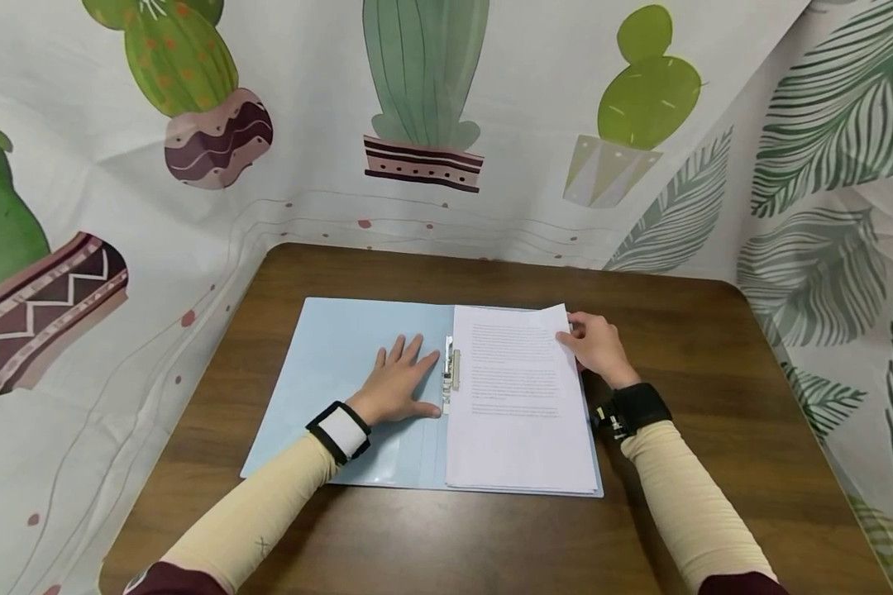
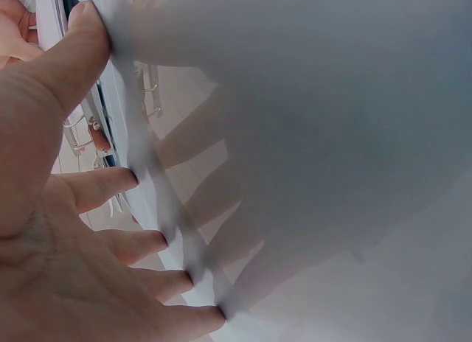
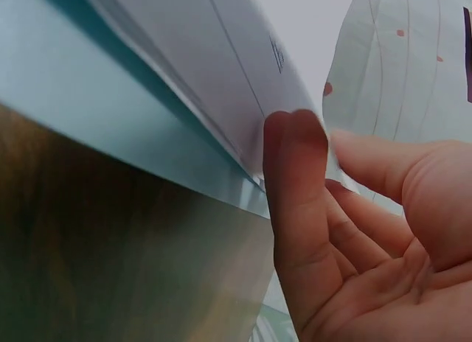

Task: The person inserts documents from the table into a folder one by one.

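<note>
A light blue folder [image 1: 283, 397] lies spread on the wooden table, with a metal clip [image 1: 450, 376] along its spine. Printed paper sheets [image 1: 517, 446] are stacked on its right side. My left hand [image 1: 394, 388] rests on the bare left cover, fingers spread and thumb near the clip; in the left wrist view the fingertips [image 2: 166, 240] touch the glossy cover. With thumb and index finger my right hand [image 1: 599, 347] pinches the top right edge of a sheet, whose corner is lifted. The right wrist view shows the sheet [image 3: 295, 54] bent up between thumb and finger.
The brown wooden table [image 1: 491, 545] extends around the folder on all sides. Behind it hangs a white cloth [image 1: 312, 149] printed with cacti and leaves, reaching down to the table's back edge. Both wrists wear black straps [image 1: 643, 409].
</note>
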`<state>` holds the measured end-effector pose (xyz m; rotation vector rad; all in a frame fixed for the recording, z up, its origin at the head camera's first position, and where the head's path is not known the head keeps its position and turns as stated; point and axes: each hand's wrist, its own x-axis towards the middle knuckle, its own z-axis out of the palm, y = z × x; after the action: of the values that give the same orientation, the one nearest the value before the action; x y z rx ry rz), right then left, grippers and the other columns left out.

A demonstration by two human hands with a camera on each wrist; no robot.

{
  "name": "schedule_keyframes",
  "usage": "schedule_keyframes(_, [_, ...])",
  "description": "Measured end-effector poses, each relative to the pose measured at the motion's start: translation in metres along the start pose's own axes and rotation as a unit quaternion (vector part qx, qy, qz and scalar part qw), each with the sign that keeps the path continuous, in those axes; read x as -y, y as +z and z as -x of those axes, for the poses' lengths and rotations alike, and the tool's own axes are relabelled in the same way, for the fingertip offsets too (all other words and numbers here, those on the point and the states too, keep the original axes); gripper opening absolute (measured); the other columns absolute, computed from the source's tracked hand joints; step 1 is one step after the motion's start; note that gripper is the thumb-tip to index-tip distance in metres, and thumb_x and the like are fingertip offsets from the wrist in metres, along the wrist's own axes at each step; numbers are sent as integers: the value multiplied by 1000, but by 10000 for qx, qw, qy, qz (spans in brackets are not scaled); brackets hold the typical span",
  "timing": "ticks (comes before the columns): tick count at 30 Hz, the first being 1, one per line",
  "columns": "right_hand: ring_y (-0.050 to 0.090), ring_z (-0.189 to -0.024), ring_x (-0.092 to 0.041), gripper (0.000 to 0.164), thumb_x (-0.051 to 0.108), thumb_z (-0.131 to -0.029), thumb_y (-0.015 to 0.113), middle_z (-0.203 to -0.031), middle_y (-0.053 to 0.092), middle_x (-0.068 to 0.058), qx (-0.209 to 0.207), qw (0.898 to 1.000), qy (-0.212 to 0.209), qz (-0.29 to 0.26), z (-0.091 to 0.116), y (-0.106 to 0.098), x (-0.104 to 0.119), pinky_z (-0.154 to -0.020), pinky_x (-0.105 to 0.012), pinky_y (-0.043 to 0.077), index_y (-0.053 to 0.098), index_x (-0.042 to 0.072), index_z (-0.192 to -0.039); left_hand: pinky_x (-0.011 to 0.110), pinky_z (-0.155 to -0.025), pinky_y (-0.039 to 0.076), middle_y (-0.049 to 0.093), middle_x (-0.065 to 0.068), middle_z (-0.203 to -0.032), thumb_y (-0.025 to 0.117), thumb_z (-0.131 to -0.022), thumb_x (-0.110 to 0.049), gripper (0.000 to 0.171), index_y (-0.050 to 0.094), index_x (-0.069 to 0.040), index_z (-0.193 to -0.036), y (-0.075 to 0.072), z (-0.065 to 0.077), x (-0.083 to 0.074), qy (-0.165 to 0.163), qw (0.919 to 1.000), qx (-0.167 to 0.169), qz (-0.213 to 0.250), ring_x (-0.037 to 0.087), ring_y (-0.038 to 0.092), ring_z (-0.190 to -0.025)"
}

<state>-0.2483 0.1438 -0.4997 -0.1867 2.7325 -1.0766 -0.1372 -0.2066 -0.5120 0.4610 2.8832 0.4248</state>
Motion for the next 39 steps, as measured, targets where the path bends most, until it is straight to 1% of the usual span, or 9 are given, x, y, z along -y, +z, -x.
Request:
schedule_keyframes(7, [71, -82, -31, 55, 22, -102, 67, -116, 67, -27, -87, 9993, 258, 240, 7, -3, 7, -58, -33, 58, 49, -2, -148, 74, -114, 16, 20, 25, -167, 83, -79, -58, 101, 42, -10, -158, -1, -1, -2, 51, 10000, 17, 32, 53, 11, -152])
schedule_keyframes(13, [70, -81, -31, 63, 28, -100, 68, -114, 71, -23, -101, 9967, 405, 699, 18, -9, 13, -59, -35, 48, 45, 2, -152, 75, -114, 16, 21, 25, -167, 83, -79, -58, 101, 43, -10, -157, -1, -2, -2, 25, 10000, 20, 36, 53, 11, -152])
schedule_keyframes(16, [69, -96, -37, 68, 26, -99, 69, -122, 68, -25, -31, 9967, 212, 778, 24, -8, 13, -70, -42, 52, 40, 0, -155, 75, -114, 16, 21, 26, -166, 84, -79, -58, 101, 43, -9, -157, -1, -3, -1, 40, 10000, 12, 44, 53, 12, -152])
schedule_keyframes(18, [63, -115, -42, 74, 23, -98, 72, -136, 61, -28, 52, 9967, -28, 812, 28, -7, 13, -85, -51, 53, 35, -1, -157, 75, -114, 16, 21, 26, -167, 83, -79, -58, 101, 43, -10, -157, 0, -4, 0, 59, 10000, 32, 29, 53, 11, -152])
schedule_keyframes(21, [43, -141, -45, 86, 20, -94, 77, -156, 40, -29, 302, 9947, -491, 855, 34, -6, 14, -108, -59, 41, 27, -2, -160, 75, -114, 16, 20, 25, -167, 83, -79, -59, 101, 42, -10, -157, 1, -5, 1, 55, 10000, 39, 0, 53, 11, -152])
schedule_keyframes(23, [28, -150, -45, 95, 19, -89, 82, -164, 27, -26, 524, 9916, -765, 897, 38, -5, 16, -117, -60, 30, 23, 0, -161, 74, -114, 16, 20, 24, -167, 83, -78, -60, 102, 42, -11, -158, 2, -5, 2, 30, 10000, 40, -24, 53, 11, -152])
schedule_keyframes(26, [19, -154, -44, 105, 19, -82, 89, -168, 19, -25, 900, 9855, -1042, 991, 44, -3, 18, -120, -60, 21, 23, 0, -162, 74, -114, 16, 20, 24, -167, 83, -78, -61, 103, 42, -11, -158, 2, -6, 3, 3, 10000, 33, -50, 53, 11, -152])
schedule_keyframes(30, [18, -154, -44, 109, 18, -76, 93, -167, 20, -26, 1269, 9786, -1124, 1166, 53, 0, 17, -120, -59, 20, 26, -2, -160, 75, -114, 16, 19, 25, -167, 83, -78, -61, 103, 42, -10, -158, 1, -6, 3, -9, 9999, 104, -32, 53, 10, -152])
schedule_keyframes(39, [22, -153, -44, 104, 22, -75, 94, -165, 26, -26, 1403, 9670, -1336, 1654, 59, 9, 8, -118, -67, 19, 35, -2, -157, 74, -115, 13, 16, 24, -168, 82, -79, -61, 104, 39, -11, -159, 3, -7, 4, -33, 9999, 164, 12, 53, 7, -153])
